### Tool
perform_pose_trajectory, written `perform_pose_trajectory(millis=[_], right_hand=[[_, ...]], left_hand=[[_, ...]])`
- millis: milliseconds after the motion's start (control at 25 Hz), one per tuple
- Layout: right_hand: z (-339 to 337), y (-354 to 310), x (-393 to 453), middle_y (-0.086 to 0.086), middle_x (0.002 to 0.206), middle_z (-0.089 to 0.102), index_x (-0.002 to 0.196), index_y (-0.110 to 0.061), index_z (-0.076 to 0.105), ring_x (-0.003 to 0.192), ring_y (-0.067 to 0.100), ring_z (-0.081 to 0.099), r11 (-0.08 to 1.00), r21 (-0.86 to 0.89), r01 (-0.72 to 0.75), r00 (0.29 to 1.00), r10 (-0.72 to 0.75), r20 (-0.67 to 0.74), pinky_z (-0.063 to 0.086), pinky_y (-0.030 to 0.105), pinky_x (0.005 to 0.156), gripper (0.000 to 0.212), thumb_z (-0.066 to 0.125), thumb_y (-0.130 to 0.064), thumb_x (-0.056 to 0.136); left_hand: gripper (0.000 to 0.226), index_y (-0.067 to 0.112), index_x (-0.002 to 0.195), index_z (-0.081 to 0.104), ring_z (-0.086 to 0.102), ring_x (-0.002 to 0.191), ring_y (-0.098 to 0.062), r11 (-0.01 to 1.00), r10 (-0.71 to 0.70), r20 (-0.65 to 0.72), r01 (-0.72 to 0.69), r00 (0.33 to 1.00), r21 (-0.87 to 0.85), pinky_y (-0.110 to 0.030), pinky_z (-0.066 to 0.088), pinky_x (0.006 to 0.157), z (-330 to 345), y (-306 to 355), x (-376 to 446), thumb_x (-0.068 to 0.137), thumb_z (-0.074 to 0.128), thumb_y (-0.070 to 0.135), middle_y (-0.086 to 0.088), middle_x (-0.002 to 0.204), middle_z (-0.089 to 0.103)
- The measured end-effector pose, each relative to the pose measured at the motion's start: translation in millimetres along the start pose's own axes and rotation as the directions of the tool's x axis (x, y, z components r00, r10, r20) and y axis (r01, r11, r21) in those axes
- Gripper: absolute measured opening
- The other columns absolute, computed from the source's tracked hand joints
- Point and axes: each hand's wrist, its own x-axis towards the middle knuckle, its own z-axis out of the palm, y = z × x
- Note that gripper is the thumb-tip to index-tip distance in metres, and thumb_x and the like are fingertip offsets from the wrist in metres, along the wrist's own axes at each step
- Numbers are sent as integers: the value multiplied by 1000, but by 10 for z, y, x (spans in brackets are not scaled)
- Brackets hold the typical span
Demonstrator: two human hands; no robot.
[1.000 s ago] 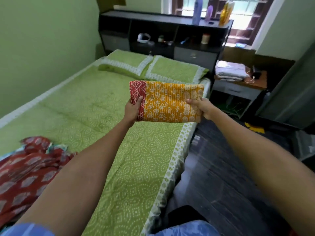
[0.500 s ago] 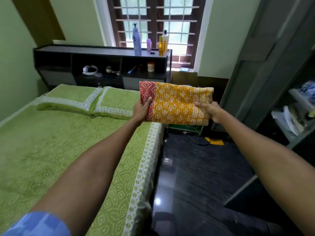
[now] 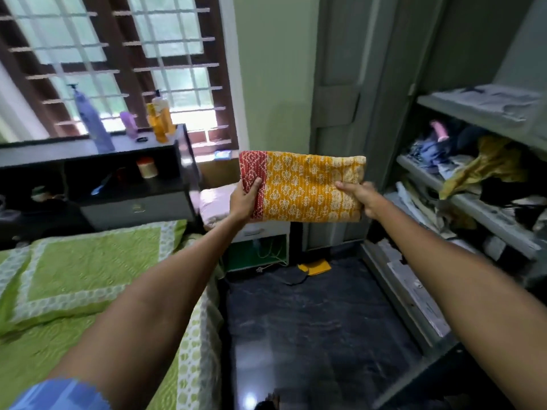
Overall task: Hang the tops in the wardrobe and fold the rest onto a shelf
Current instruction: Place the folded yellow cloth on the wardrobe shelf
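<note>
- Holding the folded yellow-and-red garment (image 3: 302,187) level in mid-air, left of the open wardrobe shelves (image 3: 473,202).
- My left hand (image 3: 244,199) grips the red end, thumb on top; my right hand (image 3: 356,196) pinches the yellow end.
- Two-point support likely keeps the folds flat for shelving.
- Shelves at right hold loose clothes; the bed (image 3: 88,276) lies left.

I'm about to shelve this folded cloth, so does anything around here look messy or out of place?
Yes. The wardrobe shelves hold crumpled, unfolded clothes, with a mustard garment drooping over an edge. A yellow cloth lies on the floor. The folded cloth itself looks neat.
</note>
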Motion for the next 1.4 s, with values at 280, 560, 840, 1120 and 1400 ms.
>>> perform_pose_trajectory(millis=[280,560,840,1120,1400], right_hand=[[-855,-357,949,10,111,65,114,-8,59,91,23,63,1000,-15,27,952,-30,-304,53,32,73,38,71,-20,80],[-2194,-573,1845,11,111,68,120,-10,58,97,27,66,995,-58,-75,906,44,-420,51,45,92,55,74,-37,74],[-3524,-1281,2774,9,87,71,118,-11,58,81,25,67,840,490,234,859,57,-508,55,33,70,44,53,-41,86],[-4198,-1847,3789,14,104,64,112,-10,57,98,30,58,623,610,490,750,56,-659,49,43,80,38,55,-37,85],[-5151,-2072,4553,12,84,69,97,-10,57,77,29,66,669,486,562,574,107,-812,54,37,69,17,47,-8,84]], left_hand=[[37,6,122,49,61,97,-20,999,45,323,-44,945,-11,-36,52,88,1217,273,1534,95,48,31,-13,116,61],[40,14,121,50,63,100,-21,997,74,452,-74,889,-17,-44,50,94,2819,418,2573,91,52,40,-7,116,63],[39,9,119,56,62,102,-29,988,65,439,5,896,-156,-46,50,92,4806,893,3742,91,54,37,-13,113,65],[41,8,126,52,59,104,-26,970,-5,422,107,907,-218,-40,48,95,6358,1392,4545,93,50,33,-9,114,62],[38,7,127,48,57,105,-24,986,87,629,24,772,-166,-36,47,92,7702,1737,5255,99,34,29,-9,115,59]])
